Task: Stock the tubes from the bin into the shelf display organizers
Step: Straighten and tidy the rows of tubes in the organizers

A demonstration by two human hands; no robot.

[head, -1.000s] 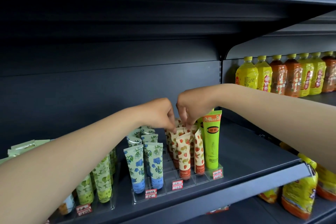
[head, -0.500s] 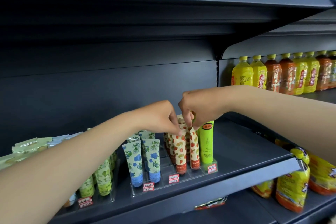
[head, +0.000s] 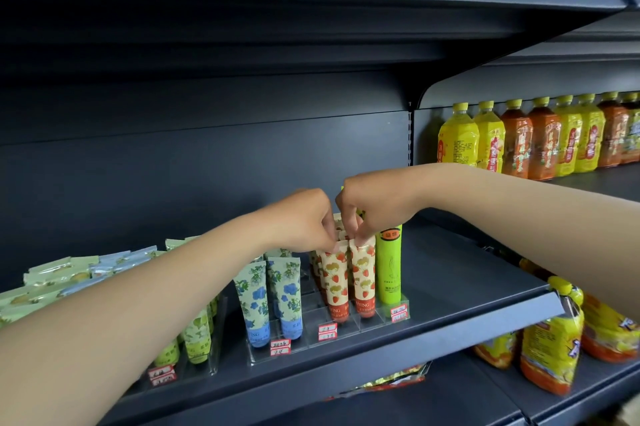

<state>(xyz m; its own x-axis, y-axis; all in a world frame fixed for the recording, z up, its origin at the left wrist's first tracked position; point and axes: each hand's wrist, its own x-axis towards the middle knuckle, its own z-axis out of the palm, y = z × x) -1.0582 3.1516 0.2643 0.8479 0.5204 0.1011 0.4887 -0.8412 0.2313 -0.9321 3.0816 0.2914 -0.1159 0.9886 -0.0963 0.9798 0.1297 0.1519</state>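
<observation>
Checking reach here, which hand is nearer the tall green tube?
Right. The right hand sits just above and beside the tall green tube; the left hand is farther left, beyond the strawberry tubes.

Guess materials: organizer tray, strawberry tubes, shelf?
Organizer tray: clear rigid plastic, probably acrylic; the shelf shows through its walls.
Strawberry tubes: soft printed plastic, slight sheen, flat crimped tops.
Shelf: dark painted sheet metal, seemingly; matte, thin folded front lip.
</observation>
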